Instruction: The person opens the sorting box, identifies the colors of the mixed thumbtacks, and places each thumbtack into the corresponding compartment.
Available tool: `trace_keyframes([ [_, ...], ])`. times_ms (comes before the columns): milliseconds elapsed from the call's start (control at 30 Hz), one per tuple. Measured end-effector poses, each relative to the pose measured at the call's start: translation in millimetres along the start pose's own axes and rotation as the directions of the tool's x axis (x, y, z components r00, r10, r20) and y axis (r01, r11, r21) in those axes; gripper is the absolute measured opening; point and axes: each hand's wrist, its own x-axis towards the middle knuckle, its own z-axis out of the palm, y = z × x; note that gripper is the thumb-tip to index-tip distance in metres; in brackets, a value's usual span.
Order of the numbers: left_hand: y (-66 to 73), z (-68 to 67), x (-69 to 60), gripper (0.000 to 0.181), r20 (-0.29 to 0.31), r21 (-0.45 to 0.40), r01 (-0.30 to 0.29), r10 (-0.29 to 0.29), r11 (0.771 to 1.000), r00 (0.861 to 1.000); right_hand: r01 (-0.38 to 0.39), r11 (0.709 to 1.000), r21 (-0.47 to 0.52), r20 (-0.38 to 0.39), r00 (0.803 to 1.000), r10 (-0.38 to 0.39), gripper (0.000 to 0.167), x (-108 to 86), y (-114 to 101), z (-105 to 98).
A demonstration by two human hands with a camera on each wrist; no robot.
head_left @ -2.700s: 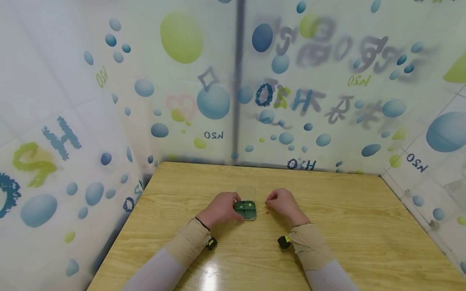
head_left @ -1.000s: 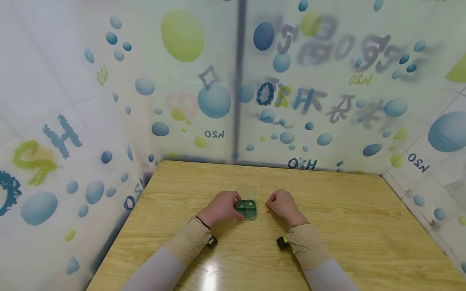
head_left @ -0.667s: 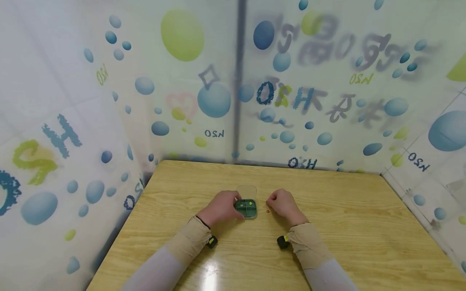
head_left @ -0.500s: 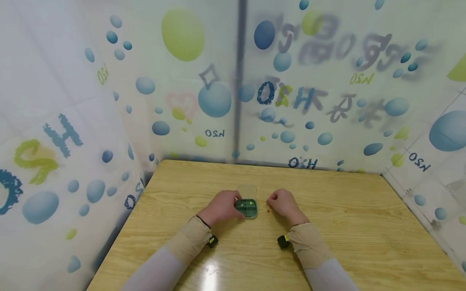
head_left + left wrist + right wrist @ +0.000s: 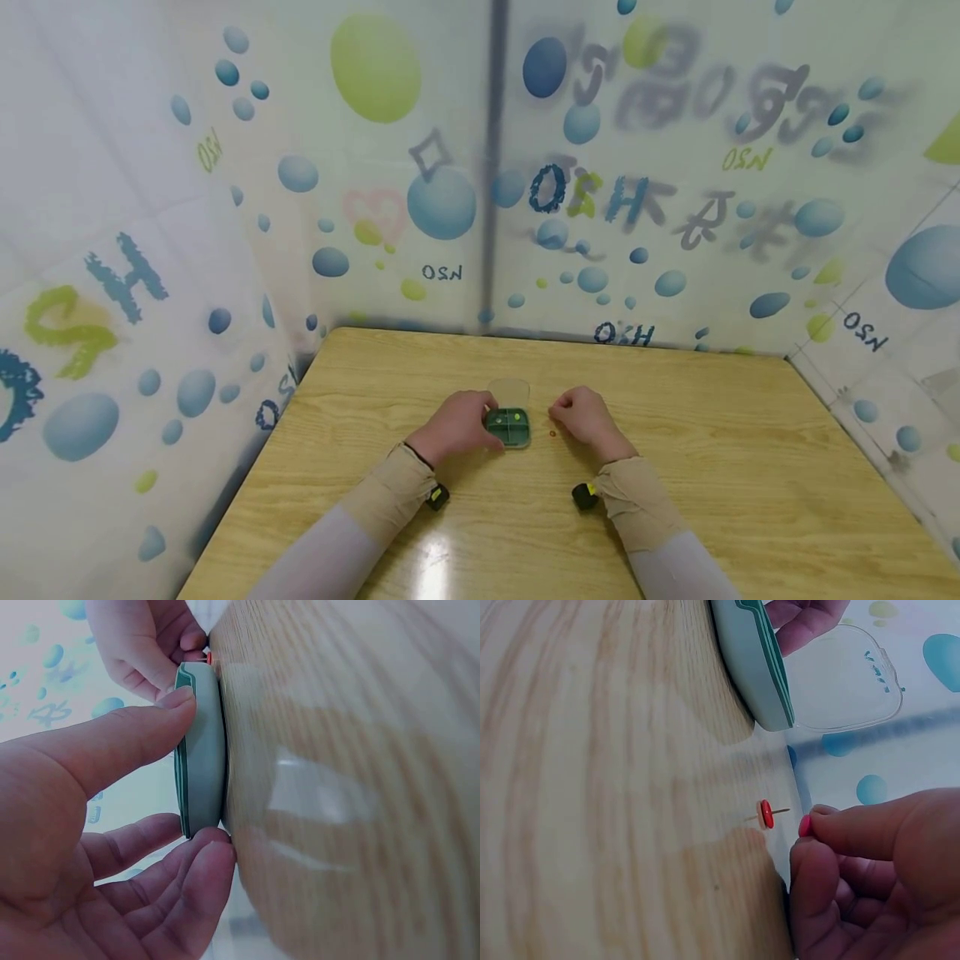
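Observation:
A small green divided box (image 5: 508,428) lies on the table with its clear lid (image 5: 847,682) raised at the back. Yellow-green bits show in its rear compartments. My left hand (image 5: 457,427) grips the box's left side, thumb at the near edge and fingers at the far edge (image 5: 112,795). To the right of the box, my right hand (image 5: 591,422) pinches a small pink-red piece (image 5: 805,826) between thumb and forefinger. Beside those fingertips a red thumbtack (image 5: 767,814) rests on the table, its pin pointing up.
The wooden table (image 5: 720,450) reaches back to a patterned curtain (image 5: 450,308) with bubble prints. More of this curtain hangs at the left and right. A black device is strapped at each wrist.
Compared with the earliest frame, my right hand has shifted slightly and its fingers have drawn together; one red thing fewer shows on the table beside it. The left hand keeps its grip on the box.

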Motion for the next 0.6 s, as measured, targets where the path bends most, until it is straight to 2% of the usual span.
trace_keyframes([
  [600, 3.0, -2.6, 0.1, 0.057, 0.017, 0.008, 0.021, -0.021, 1.000, 1.000, -0.013, 0.990, 0.143, 0.008, 1.000, 0.012, 0.022, 2.9, 2.3, -0.4],
])
